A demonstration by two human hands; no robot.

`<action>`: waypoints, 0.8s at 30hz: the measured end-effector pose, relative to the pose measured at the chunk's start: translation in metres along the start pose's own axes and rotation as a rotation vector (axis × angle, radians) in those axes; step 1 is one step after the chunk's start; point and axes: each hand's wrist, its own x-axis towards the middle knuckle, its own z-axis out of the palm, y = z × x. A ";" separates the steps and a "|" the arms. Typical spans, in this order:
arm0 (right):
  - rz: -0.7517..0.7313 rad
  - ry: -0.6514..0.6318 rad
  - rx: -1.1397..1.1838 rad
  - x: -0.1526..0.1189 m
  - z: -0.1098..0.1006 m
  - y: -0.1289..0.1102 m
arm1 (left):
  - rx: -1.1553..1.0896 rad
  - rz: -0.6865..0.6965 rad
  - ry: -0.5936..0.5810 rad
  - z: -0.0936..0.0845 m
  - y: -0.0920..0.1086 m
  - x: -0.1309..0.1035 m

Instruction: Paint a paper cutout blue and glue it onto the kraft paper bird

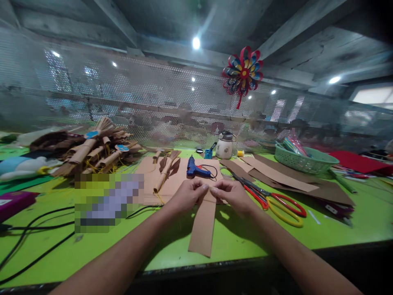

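A strip of brown paper (202,229) hangs toward the table's front edge, its far end pinched between my two hands. My left hand (190,194) grips that end from the left with thumb and fingers together. From the other side my right hand (231,193) pinches the same end, the fingertips of both hands close to each other. Just beyond them a blue glue gun (196,169) lies on flat brown card (178,186). Left of the glue gun is a rolled paper piece with a fringed end (166,174) and yellow thread on it.
Scissors with red and yellow handles (285,207) lie to the right, near brown paper sheets (282,176) and a green basket (307,159). A pile of rolled paper pieces (98,151) is at left. Black cables (39,225) cross the green table (147,246). A jar (224,147) stands behind.
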 end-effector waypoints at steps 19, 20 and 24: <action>-0.040 0.001 -0.015 0.001 0.003 -0.002 | -0.014 0.021 -0.026 0.000 0.012 -0.006; -0.043 -0.010 -0.018 0.001 0.003 -0.001 | -0.009 0.027 -0.018 0.000 0.011 -0.005; -0.019 -0.065 -0.040 0.001 0.004 0.000 | 0.074 0.059 0.043 0.000 0.007 -0.004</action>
